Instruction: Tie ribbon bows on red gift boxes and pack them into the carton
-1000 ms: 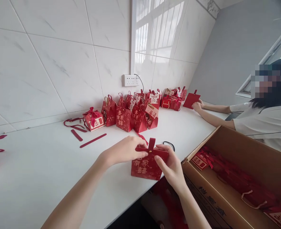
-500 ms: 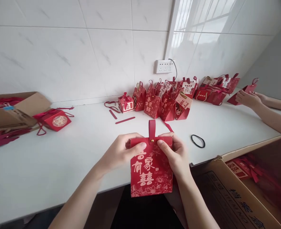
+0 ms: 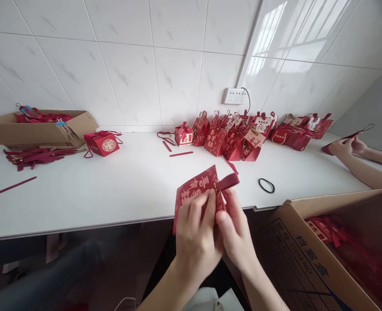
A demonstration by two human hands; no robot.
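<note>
A red gift box (image 3: 191,186) with pale lettering is held at the table's front edge, turned sideways, its strap loop (image 3: 229,181) pointing right. My left hand (image 3: 197,229) is closed on the box's top, fingertips by the small metal stud at the strap's base. My right hand (image 3: 234,226) grips the same top edge from the right, thumb close to the left fingers. The fingers hide part of the lettering and the top fold.
Several finished red boxes (image 3: 215,140) stand along the wall. A black ring (image 3: 266,185) lies at centre right. An open carton (image 3: 294,229) is at lower right, another (image 3: 45,134) at back left beside loose straps (image 3: 35,158). Another person's hands (image 3: 343,147) hold a red box.
The box has turned from facing me to sideways, its strap now pointing right. My left hand has moved right, onto the top by the stud. The view has shifted, showing more of the left side.
</note>
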